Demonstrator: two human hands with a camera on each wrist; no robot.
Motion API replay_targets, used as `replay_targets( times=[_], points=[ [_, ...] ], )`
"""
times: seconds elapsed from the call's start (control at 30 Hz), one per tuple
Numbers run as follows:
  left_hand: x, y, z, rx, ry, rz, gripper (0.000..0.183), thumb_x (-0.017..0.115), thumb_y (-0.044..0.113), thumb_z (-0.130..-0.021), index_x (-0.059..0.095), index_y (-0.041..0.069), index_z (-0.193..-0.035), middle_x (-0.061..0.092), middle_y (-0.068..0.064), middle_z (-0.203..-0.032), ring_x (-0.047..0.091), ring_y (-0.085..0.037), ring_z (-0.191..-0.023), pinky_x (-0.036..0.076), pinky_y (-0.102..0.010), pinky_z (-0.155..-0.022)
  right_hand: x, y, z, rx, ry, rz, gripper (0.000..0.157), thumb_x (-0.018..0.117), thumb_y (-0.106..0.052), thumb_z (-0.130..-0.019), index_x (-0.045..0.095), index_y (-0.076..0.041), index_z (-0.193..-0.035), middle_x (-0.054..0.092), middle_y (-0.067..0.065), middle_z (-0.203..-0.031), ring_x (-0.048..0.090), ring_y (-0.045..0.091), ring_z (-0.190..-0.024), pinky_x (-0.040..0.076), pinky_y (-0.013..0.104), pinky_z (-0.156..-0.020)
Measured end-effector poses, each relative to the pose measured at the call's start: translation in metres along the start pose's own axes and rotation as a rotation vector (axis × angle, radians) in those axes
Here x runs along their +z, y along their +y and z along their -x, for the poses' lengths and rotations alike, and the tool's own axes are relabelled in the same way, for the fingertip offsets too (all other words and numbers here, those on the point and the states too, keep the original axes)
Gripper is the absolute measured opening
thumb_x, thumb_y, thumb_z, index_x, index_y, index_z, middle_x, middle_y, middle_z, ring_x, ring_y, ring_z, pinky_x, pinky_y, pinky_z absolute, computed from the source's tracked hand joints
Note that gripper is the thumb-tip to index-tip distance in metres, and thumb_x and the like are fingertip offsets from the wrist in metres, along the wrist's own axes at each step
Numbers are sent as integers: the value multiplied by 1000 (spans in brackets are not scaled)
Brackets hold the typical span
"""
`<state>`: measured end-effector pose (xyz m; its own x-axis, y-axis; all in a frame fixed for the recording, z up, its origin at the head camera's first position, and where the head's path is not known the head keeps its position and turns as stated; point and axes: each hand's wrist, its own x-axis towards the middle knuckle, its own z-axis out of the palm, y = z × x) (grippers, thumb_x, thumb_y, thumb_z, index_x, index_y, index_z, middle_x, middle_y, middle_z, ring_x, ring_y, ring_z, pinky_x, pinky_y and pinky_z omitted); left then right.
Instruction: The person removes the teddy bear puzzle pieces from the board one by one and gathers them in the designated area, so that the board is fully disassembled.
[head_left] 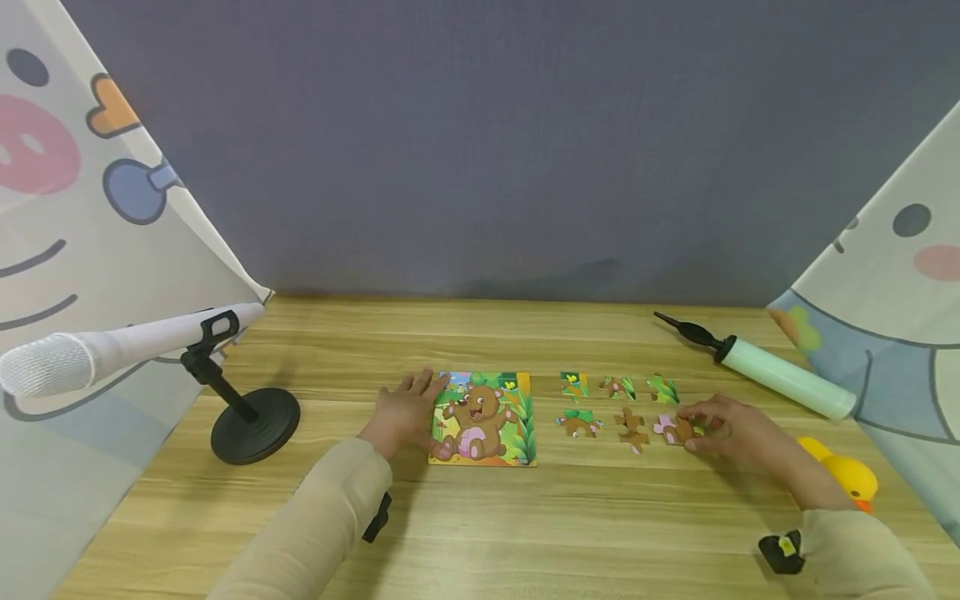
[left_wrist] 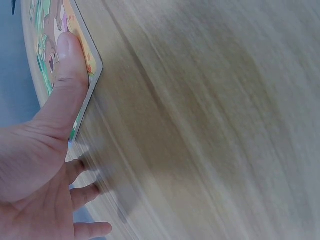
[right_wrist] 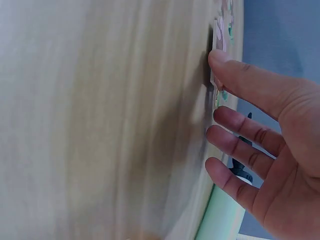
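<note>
A left hand [head_left: 405, 418], fingers loosely extended, rests its thumb on a flat, square bear-picture board [head_left: 480, 417] atop a wood-grained desk [head_left: 600, 533]. Right of the board, the fingers of a right hand [head_left: 727, 429] pinch one thin, knobbed puzzle piece [head_left: 667, 428]; five other pieces [head_left: 617, 387] complete two rows of three.

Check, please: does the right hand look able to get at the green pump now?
Probably yes: nothing visible lies between the right hand and the green pump, though it would likely need to release the puzzle piece first.
</note>
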<state>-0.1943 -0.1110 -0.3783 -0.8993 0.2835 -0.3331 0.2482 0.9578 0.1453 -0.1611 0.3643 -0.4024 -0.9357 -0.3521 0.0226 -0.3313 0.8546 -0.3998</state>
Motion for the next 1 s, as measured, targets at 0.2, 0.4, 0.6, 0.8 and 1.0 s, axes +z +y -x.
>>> replay_targets(
  times=[0.2,0.4,0.6,0.8,1.0],
  points=[
    [-1,1,0,-5,-12,-8,122,89,52,-68,22,11,-163,16,-19,-168,22,-45,-151,23,-71,-114,3,3,0,1,6,10,40,85,-21,-82,72,-3,-116,65,4,-106,57,15,-85,51,33,-70],
    [-1,0,1,-2,-5,1,123,89,51,-67,24,11,-162,16,-20,-167,22,-46,-150,23,-72,-114,2,3,-2,28,-13,17,43,85,-22,-82,72,-3,-117,66,9,-107,57,17,-85,51,38,-72],
    [-1,0,1,4,-1,-4,122,89,51,-67,24,10,-162,17,-21,-167,23,-46,-150,24,-72,-113,0,1,-5,13,-36,15,42,85,-21,-81,72,-3,-117,64,7,-104,59,19,-86,53,41,-74],
    [0,0,1,3,-2,-5,122,89,52,-67,24,11,-162,17,-20,-167,22,-46,-150,23,-72,-113,-1,1,-7,17,-61,26,44,85,-20,-81,71,-2,-119,63,7,-103,58,19,-85,52,40,-72],
    [1,-1,0,0,-3,-7,122,89,52,-67,23,11,-162,17,-20,-167,22,-45,-150,23,-72,-113,-4,-1,-9,32,-78,-7,44,84,-22,-84,70,-2,-120,65,8,-105,59,20,-88,52,39,-72]
  ],
)
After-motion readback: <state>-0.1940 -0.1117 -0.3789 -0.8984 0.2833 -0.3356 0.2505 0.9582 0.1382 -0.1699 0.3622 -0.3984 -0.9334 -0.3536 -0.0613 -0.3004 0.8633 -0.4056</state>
